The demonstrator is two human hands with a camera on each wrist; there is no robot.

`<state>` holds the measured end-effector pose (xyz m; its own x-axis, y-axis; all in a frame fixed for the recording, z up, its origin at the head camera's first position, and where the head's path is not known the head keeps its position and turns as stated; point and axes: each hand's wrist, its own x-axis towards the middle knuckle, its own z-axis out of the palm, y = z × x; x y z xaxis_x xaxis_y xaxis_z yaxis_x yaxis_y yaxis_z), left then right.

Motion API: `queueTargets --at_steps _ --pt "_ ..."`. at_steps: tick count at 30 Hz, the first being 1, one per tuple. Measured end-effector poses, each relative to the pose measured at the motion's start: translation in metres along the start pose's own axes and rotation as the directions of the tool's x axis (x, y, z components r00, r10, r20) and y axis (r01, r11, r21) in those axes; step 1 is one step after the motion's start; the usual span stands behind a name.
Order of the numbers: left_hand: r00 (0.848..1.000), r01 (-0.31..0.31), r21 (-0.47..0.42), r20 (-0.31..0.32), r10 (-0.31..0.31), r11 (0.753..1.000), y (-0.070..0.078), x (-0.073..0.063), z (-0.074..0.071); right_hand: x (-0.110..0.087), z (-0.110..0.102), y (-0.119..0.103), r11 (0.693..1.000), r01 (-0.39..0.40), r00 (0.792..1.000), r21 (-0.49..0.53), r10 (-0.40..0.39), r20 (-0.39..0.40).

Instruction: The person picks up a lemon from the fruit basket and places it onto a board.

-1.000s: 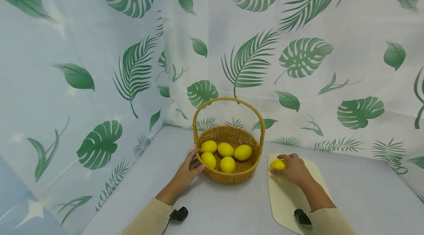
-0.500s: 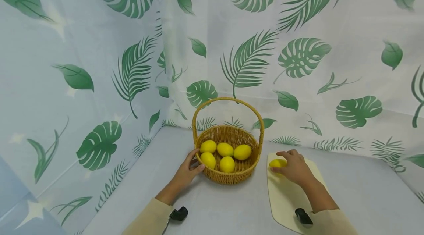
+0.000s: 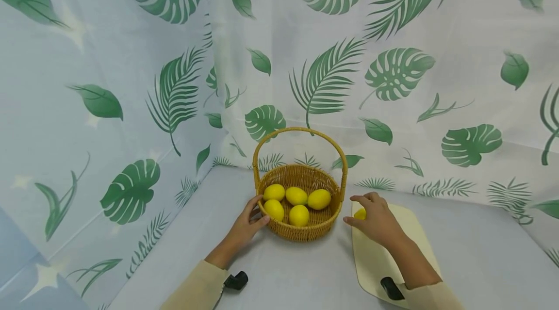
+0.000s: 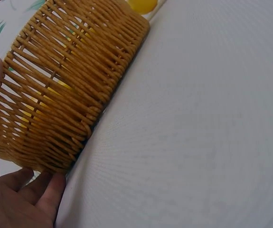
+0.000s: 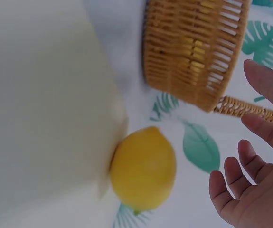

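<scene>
A wicker basket (image 3: 301, 235) with a tall arched handle stands on the table, several yellow lemons (image 3: 299, 215) inside it. My left hand (image 3: 244, 229) holds the basket's left side, thumb near the front of the rim; in the left wrist view its fingers (image 4: 51, 194) bend against the woven wall. To the right, my right hand (image 3: 379, 220) is raised over a cream cutting board (image 3: 384, 271), thumb and fingers spread and holding nothing. Behind it on the board lies a single lemon (image 5: 143, 168), mostly hidden in the head view but whole in the right wrist view.
A pale cloth (image 3: 279, 281) covers the table. Leaf-patterned curtains (image 3: 332, 33) enclose it at the back and left. The basket's handle (image 3: 300, 129) arches high over the lemons. Black wrist devices (image 3: 236, 281) sit at both sleeves.
The right hand has let go of the lemon on the board, spread its fingers and shifted up and left toward the basket. The left hand stays on the basket.
</scene>
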<state>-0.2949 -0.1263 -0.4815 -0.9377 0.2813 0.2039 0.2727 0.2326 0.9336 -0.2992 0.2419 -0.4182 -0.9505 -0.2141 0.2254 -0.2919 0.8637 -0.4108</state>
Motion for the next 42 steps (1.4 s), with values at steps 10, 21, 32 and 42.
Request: queueTargets --at_steps 10,21,32,42 --pt "0.999 -0.009 -0.013 -0.042 0.008 1.000 -0.032 0.010 0.004 0.010 0.009 -0.030 0.998 0.062 0.998 0.027 -0.063 0.008" --pt "0.999 -0.011 -0.003 -0.042 0.011 1.000 -0.031 0.008 0.007 0.019 0.027 -0.057 0.995 0.096 0.994 0.036 -0.098 0.056" --pt "0.999 -0.012 0.004 -0.047 0.012 1.000 -0.032 0.009 0.005 0.035 0.045 -0.078 0.995 0.104 0.987 0.006 -0.104 0.118" --pt "0.999 -0.022 0.017 -0.046 0.023 1.000 -0.028 0.009 0.004 0.048 0.064 -0.087 0.995 0.096 0.979 -0.004 -0.094 0.180"
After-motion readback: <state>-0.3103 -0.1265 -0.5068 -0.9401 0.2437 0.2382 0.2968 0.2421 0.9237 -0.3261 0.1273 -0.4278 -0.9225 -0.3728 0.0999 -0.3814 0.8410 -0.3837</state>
